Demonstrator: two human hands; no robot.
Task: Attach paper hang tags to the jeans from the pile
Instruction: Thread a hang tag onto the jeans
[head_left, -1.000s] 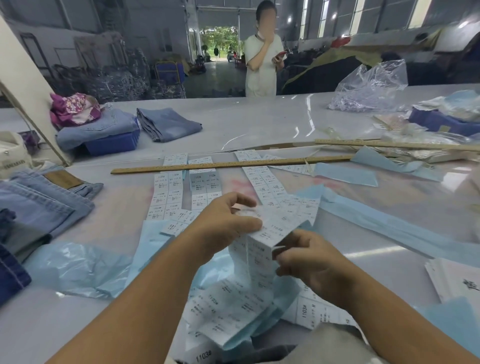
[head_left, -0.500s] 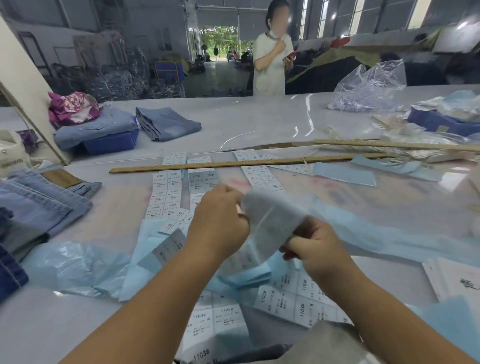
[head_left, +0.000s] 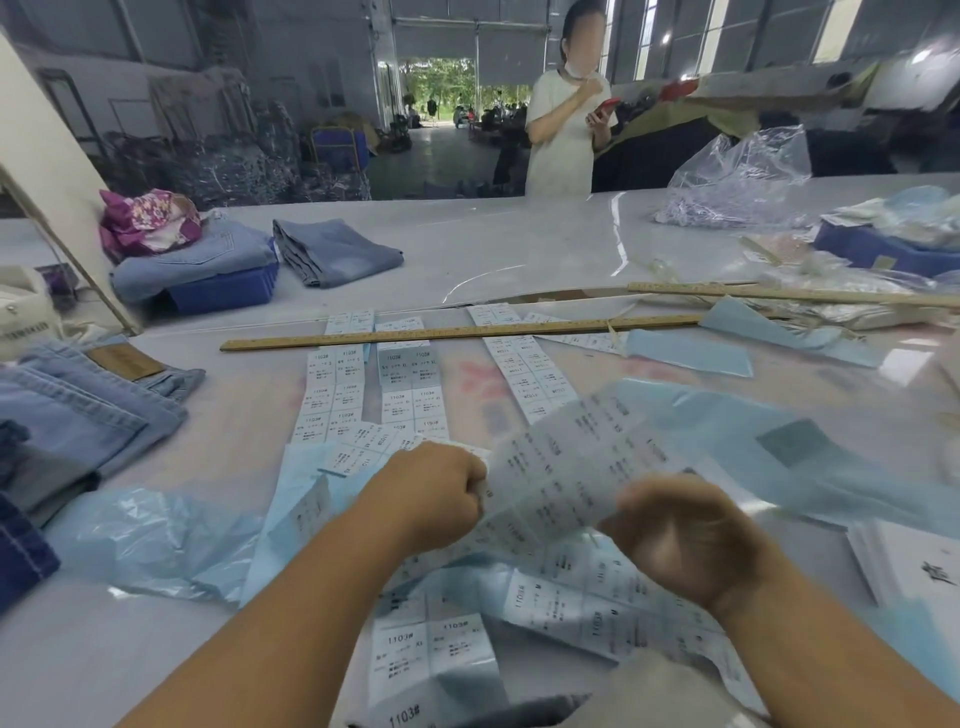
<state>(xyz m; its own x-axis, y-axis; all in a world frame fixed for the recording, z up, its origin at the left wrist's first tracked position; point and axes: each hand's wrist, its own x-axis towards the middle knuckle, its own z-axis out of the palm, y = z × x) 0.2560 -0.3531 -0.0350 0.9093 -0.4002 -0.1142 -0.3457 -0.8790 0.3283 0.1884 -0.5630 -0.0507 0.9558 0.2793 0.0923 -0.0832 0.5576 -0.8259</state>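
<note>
On the glossy table (head_left: 519, 244), both hands (head_left: 434, 499) (head_left: 680, 540) pinch a thin, curling printed label strip (head_left: 561, 462).

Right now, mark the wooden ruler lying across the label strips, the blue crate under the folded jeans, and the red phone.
wooden ruler (head_left: 467, 331), head view, middle of its length.
blue crate (head_left: 223, 294), head view, front wall.
red phone (head_left: 607, 107), head view, its back, above the standing person's hand.

Both forearms reach forward — left hand (head_left: 434, 499) fisted, knuckles up; right hand (head_left: 680, 535) curled, blurred.
</note>
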